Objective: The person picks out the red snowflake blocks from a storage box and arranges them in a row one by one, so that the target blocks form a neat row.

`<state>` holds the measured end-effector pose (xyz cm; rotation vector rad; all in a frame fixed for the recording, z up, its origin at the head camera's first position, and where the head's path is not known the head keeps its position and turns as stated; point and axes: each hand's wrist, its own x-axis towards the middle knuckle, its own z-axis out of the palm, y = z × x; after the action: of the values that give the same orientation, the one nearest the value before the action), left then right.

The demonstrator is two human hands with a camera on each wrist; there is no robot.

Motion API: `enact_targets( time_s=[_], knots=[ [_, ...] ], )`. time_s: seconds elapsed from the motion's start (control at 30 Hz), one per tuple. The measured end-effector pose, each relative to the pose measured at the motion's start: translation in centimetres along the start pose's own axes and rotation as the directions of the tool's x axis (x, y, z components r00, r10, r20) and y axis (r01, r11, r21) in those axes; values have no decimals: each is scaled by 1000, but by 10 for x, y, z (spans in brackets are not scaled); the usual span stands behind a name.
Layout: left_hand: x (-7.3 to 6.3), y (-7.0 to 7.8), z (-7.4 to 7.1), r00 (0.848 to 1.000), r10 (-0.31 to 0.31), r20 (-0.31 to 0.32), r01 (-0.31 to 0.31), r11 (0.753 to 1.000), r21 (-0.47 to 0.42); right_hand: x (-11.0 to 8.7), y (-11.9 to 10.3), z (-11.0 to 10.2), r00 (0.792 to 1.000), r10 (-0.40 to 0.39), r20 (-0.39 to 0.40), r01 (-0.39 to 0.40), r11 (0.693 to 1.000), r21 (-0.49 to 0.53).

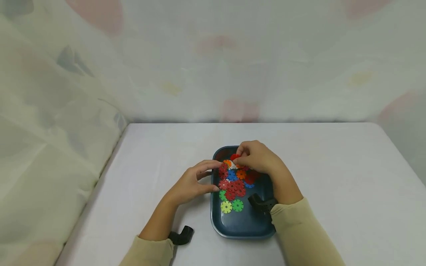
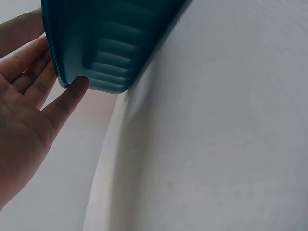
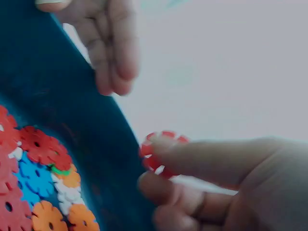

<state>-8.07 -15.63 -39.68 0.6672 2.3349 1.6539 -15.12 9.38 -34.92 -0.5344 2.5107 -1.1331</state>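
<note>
A dark blue-green tray [image 1: 243, 225] holds a pile of flat, notched plastic discs [image 1: 232, 186] in red, orange, blue, white, green and yellow. At the tray's left side my left hand [image 1: 194, 183] touches the rim with spread fingers. In the left wrist view that hand [image 2: 24, 106] has its thumb against the tray's outer wall [image 2: 115, 43]. My right hand [image 1: 261, 157] is over the far end of the tray. Between thumb and finger it pinches a red notched disc [image 3: 148, 162], partly hidden by the thumb, close to the tray's edge in the right wrist view.
The tray stands on a white table [image 1: 339, 184]. Behind and to the left hangs a pale patterned cloth [image 1: 186, 66]. Black curved pieces [image 1: 183, 236] are strapped at both wrists; the right one [image 1: 259, 203] hangs over the tray.
</note>
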Motion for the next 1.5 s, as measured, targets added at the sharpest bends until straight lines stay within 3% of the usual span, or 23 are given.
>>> enact_targets(
  time_s=[0.3,0.47,0.6,0.87,1.03,1.3,1.5],
  knots=[
    [-1,3,-2,1000,11,13,-11,1000,8,-32,0,-22,981,-76,-179,100,986,130],
    [-3,6,-3,1000,7,24,-7,1000,20,-46,9,-31,959,-97,-265,126,988,93],
    [-5,6,-6,1000,13,26,-14,999,31,-51,19,-38,946,-66,-317,90,994,63],
    [-11,4,-12,999,34,12,-35,999,30,-56,37,-56,901,124,-416,-33,975,218],
    [-13,3,-14,1000,19,8,-19,999,34,-56,52,-59,885,201,-419,-106,965,238],
    [-13,2,-14,1000,9,6,-9,999,39,-51,83,-57,878,308,-365,-264,950,165],
    [-14,4,-14,1000,-5,5,5,999,42,-42,104,-50,880,348,-324,-312,937,158]
  ],
)
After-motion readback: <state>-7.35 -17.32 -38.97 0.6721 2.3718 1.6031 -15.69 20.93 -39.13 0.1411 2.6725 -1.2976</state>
